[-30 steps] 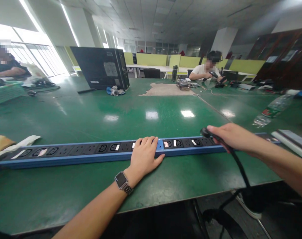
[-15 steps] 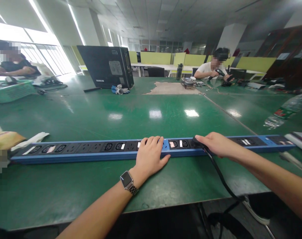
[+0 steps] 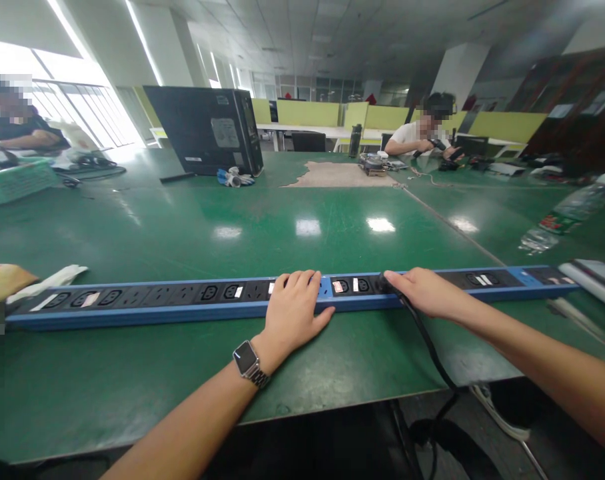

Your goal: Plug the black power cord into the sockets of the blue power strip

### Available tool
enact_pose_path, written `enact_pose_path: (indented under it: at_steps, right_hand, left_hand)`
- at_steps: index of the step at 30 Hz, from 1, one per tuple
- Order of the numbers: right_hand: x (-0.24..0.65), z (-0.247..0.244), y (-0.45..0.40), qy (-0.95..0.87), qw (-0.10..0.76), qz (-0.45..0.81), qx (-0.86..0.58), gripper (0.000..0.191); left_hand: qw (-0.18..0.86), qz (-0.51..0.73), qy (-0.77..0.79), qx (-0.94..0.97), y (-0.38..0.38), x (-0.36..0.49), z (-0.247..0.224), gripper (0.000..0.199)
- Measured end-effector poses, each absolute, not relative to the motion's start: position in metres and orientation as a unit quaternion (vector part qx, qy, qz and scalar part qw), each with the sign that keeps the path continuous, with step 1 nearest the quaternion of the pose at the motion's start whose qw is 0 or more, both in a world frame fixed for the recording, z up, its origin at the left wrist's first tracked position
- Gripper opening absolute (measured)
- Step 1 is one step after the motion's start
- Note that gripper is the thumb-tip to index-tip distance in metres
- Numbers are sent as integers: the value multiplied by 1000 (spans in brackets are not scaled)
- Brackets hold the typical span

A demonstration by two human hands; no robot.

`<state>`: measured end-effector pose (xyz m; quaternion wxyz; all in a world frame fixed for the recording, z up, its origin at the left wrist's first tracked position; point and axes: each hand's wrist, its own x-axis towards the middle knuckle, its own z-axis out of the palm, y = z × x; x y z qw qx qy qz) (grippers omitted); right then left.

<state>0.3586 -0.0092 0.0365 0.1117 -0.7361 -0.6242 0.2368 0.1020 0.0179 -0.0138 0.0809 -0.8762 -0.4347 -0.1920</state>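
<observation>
I am working from 1 head view, which is looking forward and down over the green surface [image 3: 262,233]. It is facing the power strip [image 3: 157,312] side-on, taking in the left hand [image 3: 295,310] and right hand [image 3: 430,291] from close above, and reaching to the ceiling [image 3: 292,30] beyond.
</observation>
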Motion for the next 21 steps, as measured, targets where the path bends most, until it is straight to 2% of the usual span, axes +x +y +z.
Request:
enact_pose_path:
  at_steps: [2,4,10,12,16,21]
  right_hand:
    - [354,34,-11,-601,116,272,-742,61]
    - [352,31,-13,-562,155,325,-745,62]
    - [353,51,-22,-434,388,436,-687,56]
    - [343,62,-26,-394,423,498,-646,54]
    - [303,62,-24,-404,348,612,-584,49]
    - [261,40,-4,-422,291,643,-569,44]
  left_hand:
    - [80,-197,-432,-876,17,103,-14,58]
    - [79,-201,-430,-877,17,103,-14,58]
    - [23,-193,-419,-887,28,88,-6,73]
    - [-9,-197,-411,-890,34,79,-3,76]
    - [-31,-233,-378,-895,41,68,-4,80]
    - [-53,-294,-354,-886,39,68,-6,64]
